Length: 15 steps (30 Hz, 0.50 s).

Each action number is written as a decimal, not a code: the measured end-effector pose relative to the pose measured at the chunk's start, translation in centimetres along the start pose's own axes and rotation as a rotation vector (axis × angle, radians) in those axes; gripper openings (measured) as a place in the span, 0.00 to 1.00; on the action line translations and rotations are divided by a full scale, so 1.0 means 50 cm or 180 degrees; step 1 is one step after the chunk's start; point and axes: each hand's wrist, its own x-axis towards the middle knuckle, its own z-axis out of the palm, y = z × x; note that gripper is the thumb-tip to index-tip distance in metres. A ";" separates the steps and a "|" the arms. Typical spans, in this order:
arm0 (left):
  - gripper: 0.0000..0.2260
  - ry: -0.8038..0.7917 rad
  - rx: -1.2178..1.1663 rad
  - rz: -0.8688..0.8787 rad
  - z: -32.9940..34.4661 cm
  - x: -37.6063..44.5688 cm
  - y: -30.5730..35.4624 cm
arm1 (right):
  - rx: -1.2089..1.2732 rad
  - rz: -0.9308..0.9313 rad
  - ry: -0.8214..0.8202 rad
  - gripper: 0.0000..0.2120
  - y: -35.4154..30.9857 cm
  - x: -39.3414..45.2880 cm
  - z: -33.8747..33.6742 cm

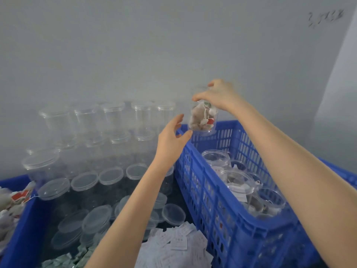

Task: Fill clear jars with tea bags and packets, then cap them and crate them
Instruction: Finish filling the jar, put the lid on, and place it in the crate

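Reaching up at frame centre: right hand (pixel 220 95) grips filled clear plastic jar (pixel 202 118) by its top; left hand (pixel 171 136), fingers spread, just below it.

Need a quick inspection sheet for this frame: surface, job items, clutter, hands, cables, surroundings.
Surface: dark worktop, mostly covered.
Job's things: filled jar of tea bags, held above the far corner of the blue crate; whether it is capped cannot be told. Filled jars lie in the crate. Empty capped jars are stacked along the wall. Loose lids and white packets lie in front.
Clutter: tea bags heaped in a blue bin at left.
Grippers: right hand grips the jar's top; left hand open just beside its base.
Cables: nothing seen.
Surroundings: plain grey wall, faint scribble at upper right.
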 end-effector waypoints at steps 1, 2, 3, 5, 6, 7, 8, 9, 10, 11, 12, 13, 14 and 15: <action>0.23 -0.0019 0.0009 -0.0049 0.005 0.002 -0.011 | -0.0040 0.0017 -0.0038 0.31 0.016 0.011 0.015; 0.22 -0.0037 0.0009 -0.0088 0.010 0.004 -0.019 | -0.0060 0.0032 -0.0055 0.31 0.032 0.020 0.032; 0.21 -0.0049 0.0007 -0.0109 0.015 0.005 -0.027 | -0.0043 0.0060 -0.0059 0.31 0.049 0.028 0.049; 0.18 -0.0042 0.0017 -0.0126 0.024 0.005 -0.042 | 0.0007 0.0155 -0.0027 0.31 0.083 0.038 0.084; 0.17 -0.0040 0.0025 -0.0139 0.027 0.004 -0.051 | 0.0021 0.0206 -0.0021 0.29 0.101 0.042 0.101; 0.16 -0.0042 0.0031 -0.0159 0.028 0.002 -0.059 | 0.0023 0.0234 -0.0035 0.26 0.119 0.046 0.117; 0.16 -0.0052 0.0039 -0.0184 0.027 0.000 -0.068 | 0.0005 0.0269 -0.0072 0.21 0.138 0.050 0.132; 0.15 -0.0059 0.0055 -0.0214 0.026 -0.003 -0.077 | -0.0013 0.0308 -0.0109 0.16 0.159 0.056 0.146; 0.15 -0.0057 0.0073 -0.0241 0.023 -0.005 -0.086 | -0.0024 0.0373 -0.0166 0.14 0.179 0.063 0.157; 0.14 -0.0051 0.0091 -0.0261 0.020 -0.007 -0.094 | -0.0060 0.0440 -0.0254 0.15 0.198 0.069 0.167; 0.14 -0.0047 0.0105 -0.0276 0.018 -0.008 -0.102 | -0.0154 0.0502 -0.0368 0.17 0.215 0.073 0.176; 0.14 -0.0045 0.0119 -0.0289 0.015 -0.010 -0.108 | -0.0270 0.0514 -0.0510 0.21 0.233 0.077 0.183; 0.13 -0.0047 0.0130 -0.0304 0.014 -0.011 -0.114 | -0.0396 0.0524 -0.0678 0.28 0.247 0.079 0.189; 0.13 -0.0049 0.0138 -0.0315 0.012 -0.013 -0.120 | -0.0500 0.0537 -0.0846 0.35 0.259 0.080 0.197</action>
